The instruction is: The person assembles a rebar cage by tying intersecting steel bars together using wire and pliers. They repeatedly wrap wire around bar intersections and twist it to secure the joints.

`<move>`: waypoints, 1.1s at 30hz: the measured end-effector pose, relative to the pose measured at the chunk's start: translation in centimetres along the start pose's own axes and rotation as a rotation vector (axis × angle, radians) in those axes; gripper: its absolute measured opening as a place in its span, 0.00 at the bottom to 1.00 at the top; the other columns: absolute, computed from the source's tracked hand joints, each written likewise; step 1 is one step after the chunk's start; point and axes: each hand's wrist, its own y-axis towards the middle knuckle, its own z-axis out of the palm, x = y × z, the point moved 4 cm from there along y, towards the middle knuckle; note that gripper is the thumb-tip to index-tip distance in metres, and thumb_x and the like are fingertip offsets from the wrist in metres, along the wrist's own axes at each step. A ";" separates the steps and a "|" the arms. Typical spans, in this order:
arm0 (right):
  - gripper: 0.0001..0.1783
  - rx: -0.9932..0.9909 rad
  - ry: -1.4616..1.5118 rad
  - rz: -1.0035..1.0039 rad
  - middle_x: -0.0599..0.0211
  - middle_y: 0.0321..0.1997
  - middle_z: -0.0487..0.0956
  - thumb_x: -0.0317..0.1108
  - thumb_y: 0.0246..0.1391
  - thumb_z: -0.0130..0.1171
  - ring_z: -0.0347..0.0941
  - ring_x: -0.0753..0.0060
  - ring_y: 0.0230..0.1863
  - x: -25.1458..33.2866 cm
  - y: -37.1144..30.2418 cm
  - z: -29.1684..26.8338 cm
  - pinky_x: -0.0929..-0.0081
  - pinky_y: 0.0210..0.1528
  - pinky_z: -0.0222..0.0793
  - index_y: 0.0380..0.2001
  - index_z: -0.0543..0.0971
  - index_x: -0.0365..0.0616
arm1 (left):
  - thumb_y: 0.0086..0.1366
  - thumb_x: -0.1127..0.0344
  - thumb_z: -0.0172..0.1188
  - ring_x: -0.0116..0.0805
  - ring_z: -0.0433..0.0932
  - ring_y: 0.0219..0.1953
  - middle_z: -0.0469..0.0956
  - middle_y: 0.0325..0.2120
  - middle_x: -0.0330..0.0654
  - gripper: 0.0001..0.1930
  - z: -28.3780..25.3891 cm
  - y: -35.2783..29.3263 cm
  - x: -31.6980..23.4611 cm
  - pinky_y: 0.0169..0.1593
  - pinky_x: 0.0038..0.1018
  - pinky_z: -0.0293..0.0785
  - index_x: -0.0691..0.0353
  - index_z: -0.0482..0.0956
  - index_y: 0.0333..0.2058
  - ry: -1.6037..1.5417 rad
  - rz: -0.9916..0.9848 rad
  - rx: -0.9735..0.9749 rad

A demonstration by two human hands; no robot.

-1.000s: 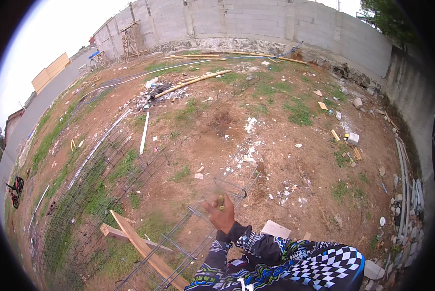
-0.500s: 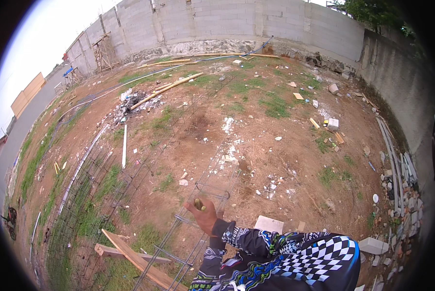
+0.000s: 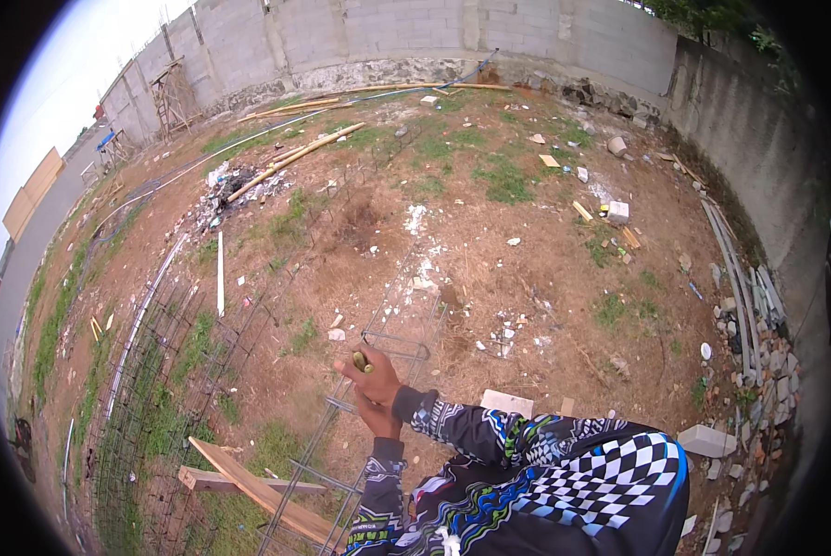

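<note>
My right hand (image 3: 379,373) is closed around a hand tool with yellow-green handles (image 3: 362,362); its working end is hidden. Just below it, my left hand (image 3: 378,421) reaches up close against the right one, its fingers hidden from view. Both hands are over a long cage of steel rebar (image 3: 297,463), made of lengthwise bars with square ties. One tie (image 3: 397,347) with a rounded corner lies just beyond the right hand. I cannot tell which bar either hand touches.
Wooden boards (image 3: 258,491) stand beneath the cage at lower left. More rebar mesh (image 3: 156,398) lies farther left. A pale block (image 3: 708,441) and rubble (image 3: 772,389) are at right. Bamboo poles (image 3: 295,162) lie farther off, before a grey block wall (image 3: 415,37).
My left hand has come up beside the right hand, where before it was mostly hidden. The right hand still holds the tool. The view has shifted slightly.
</note>
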 end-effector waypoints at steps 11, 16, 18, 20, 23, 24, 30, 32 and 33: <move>0.21 0.700 0.406 -0.071 0.74 0.28 0.76 0.43 0.48 0.72 0.71 0.79 0.25 2.5 1.8 0.5 0.72 0.32 0.71 0.34 0.74 0.42 | 0.53 0.65 0.70 0.35 0.78 0.31 0.79 0.42 0.48 0.24 -2.5 4.1 8.0 0.32 0.29 0.75 0.66 0.73 0.47 -0.128 -0.381 0.881; 0.21 0.376 0.153 0.021 0.73 0.21 0.71 0.48 0.51 0.69 0.65 0.78 0.23 -0.4 2.8 0.0 0.72 0.27 0.63 0.29 0.73 0.42 | 0.53 0.68 0.70 0.32 0.78 0.26 0.79 0.42 0.49 0.19 -0.9 1.9 5.3 0.33 0.32 0.76 0.66 0.76 0.43 -0.283 -0.515 0.438; 0.23 -0.086 -0.067 0.026 0.74 0.20 0.67 0.47 0.51 0.70 0.60 0.80 0.23 1.7 0.6 0.7 0.77 0.27 0.61 0.23 0.68 0.44 | 0.53 0.69 0.69 0.31 0.78 0.30 0.79 0.40 0.44 0.21 -1.1 0.0 5.4 0.33 0.29 0.75 0.65 0.75 0.45 -0.056 -0.015 0.112; 0.25 -0.232 -0.046 -0.017 0.74 0.24 0.68 0.47 0.49 0.72 0.59 0.79 0.25 0.3 -1.1 0.7 0.76 0.30 0.63 0.26 0.67 0.44 | 0.52 0.68 0.69 0.32 0.78 0.32 0.78 0.41 0.44 0.23 0.3 -2.4 2.2 0.35 0.30 0.75 0.66 0.74 0.46 0.090 -0.072 0.060; 0.24 -0.154 0.050 -0.128 0.71 0.27 0.72 0.47 0.46 0.74 0.66 0.78 0.27 1.7 -2.4 0.4 0.74 0.31 0.66 0.32 0.72 0.42 | 0.51 0.67 0.70 0.32 0.78 0.36 0.77 0.41 0.44 0.26 0.0 -1.6 3.4 0.38 0.30 0.75 0.66 0.72 0.48 -0.018 -0.192 0.251; 0.26 -0.079 0.142 -0.233 0.70 0.27 0.74 0.48 0.45 0.74 0.68 0.77 0.27 1.5 -1.8 1.1 0.73 0.30 0.67 0.35 0.74 0.41 | 0.50 0.67 0.70 0.33 0.78 0.37 0.77 0.41 0.44 0.27 -1.3 -0.6 4.7 0.40 0.30 0.75 0.66 0.72 0.49 -0.066 -0.252 0.336; 0.21 0.345 0.188 0.187 0.71 0.26 0.74 0.49 0.50 0.71 0.69 0.81 0.29 -0.3 2.0 0.0 0.77 0.31 0.66 0.28 0.75 0.42 | 0.50 0.65 0.71 0.34 0.77 0.45 0.76 0.42 0.43 0.30 -1.1 2.8 4.7 0.47 0.31 0.74 0.67 0.70 0.51 -0.175 -0.494 0.573; 0.21 -0.197 -0.029 0.068 0.73 0.24 0.72 0.48 0.51 0.70 0.66 0.82 0.26 -0.6 1.5 -0.1 0.78 0.29 0.64 0.26 0.73 0.43 | 0.53 0.64 0.70 0.35 0.75 0.49 0.76 0.45 0.45 0.30 -0.4 2.2 3.0 0.49 0.31 0.73 0.67 0.70 0.52 -0.156 -0.161 0.304; 0.22 -0.199 0.082 0.191 0.76 0.22 0.66 0.46 0.51 0.71 0.61 0.83 0.25 -0.1 0.8 -0.4 0.79 0.28 0.61 0.26 0.69 0.45 | 0.53 0.64 0.70 0.35 0.75 0.49 0.76 0.46 0.46 0.30 0.4 1.2 2.0 0.50 0.30 0.72 0.67 0.70 0.53 -0.005 -0.167 0.268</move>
